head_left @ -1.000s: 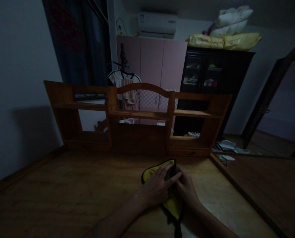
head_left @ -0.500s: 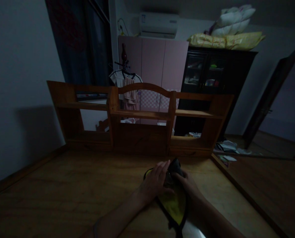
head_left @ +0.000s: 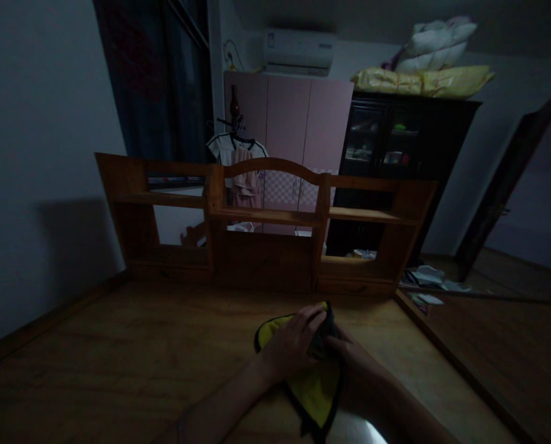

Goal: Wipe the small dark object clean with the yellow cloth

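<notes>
Two hands hold one flat yellow fabric piece with black edging (head_left: 314, 394), at the near right part of the pale wooden worktop (head_left: 164, 345). The left hand (head_left: 291, 342) has its fingers bent over the fabric's far end, gripping it; the right hand (head_left: 349, 354) grips its right edge, thumb on a dark part, its other fingers hidden. Both hands cover the fabric's middle. One brown wooden shelf unit (head_left: 266, 214), three bays wide, closes off the worktop's far side. Beyond it stand one pink wardrobe (head_left: 287, 117) and, to the right, one black cabinet (head_left: 442, 142).
</notes>
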{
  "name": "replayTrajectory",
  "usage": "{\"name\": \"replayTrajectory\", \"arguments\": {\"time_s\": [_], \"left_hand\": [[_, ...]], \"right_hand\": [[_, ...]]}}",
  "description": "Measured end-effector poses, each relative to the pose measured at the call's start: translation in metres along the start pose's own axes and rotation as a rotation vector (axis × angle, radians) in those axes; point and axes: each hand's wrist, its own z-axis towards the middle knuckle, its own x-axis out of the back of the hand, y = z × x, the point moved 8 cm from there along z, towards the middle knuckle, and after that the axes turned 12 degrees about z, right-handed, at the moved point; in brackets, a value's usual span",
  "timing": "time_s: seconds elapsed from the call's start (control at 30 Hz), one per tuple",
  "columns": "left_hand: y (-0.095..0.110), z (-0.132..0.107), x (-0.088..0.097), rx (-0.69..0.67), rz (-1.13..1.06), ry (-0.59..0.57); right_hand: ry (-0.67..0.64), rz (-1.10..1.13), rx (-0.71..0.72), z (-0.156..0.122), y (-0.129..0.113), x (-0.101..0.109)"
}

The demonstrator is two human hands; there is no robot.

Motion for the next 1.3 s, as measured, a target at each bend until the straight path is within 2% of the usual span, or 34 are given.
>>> {"name": "replayTrajectory", "arguments": {"time_s": [0.1,0.17,0.3,0.43,0.63,0.87,1.03,1.13,1.2,1.3], "left_hand": [[-0.003,-0.001,-0.004,0.057,-0.082,-0.065],[-0.003,-0.002,-0.007,0.066,-0.116,-0.096],[0.001,-0.002,-0.009,0.043,-0.133,-0.144],[0.003,-0.001,-0.006,0.035,-0.149,-0.156],[-0.002,-0.002,-0.007,0.076,-0.111,-0.136],[-0.007,-0.004,-0.011,0.108,0.026,-0.126],[-0.007,-0.005,-0.008,0.117,0.099,-0.052],[-0.008,-0.004,-0.002,0.13,0.084,0.008],[-0.008,-0.004,0.0,0.12,0.056,0.009],[-0.003,-0.002,0.0,0.059,0.033,-0.04]], "right_hand": [[-0.018,0.026,-0.042,-0.001,0.006,0.007],[-0.001,-0.129,0.042,-0.001,-0.001,0.013],[-0.031,-0.483,0.217,-0.004,-0.017,0.012],[0.041,-0.589,0.302,-0.004,-0.025,0.016],[0.111,-0.592,0.263,-0.001,-0.034,0.018],[0.188,-0.472,0.194,-0.001,-0.035,0.016],[0.194,-0.384,0.166,-0.003,-0.037,0.011],[0.174,-0.231,0.059,-0.002,-0.029,0.007],[0.161,-0.115,-0.016,-0.002,-0.019,0.006],[0.159,-0.133,-0.002,-0.003,-0.015,0.008]]}}
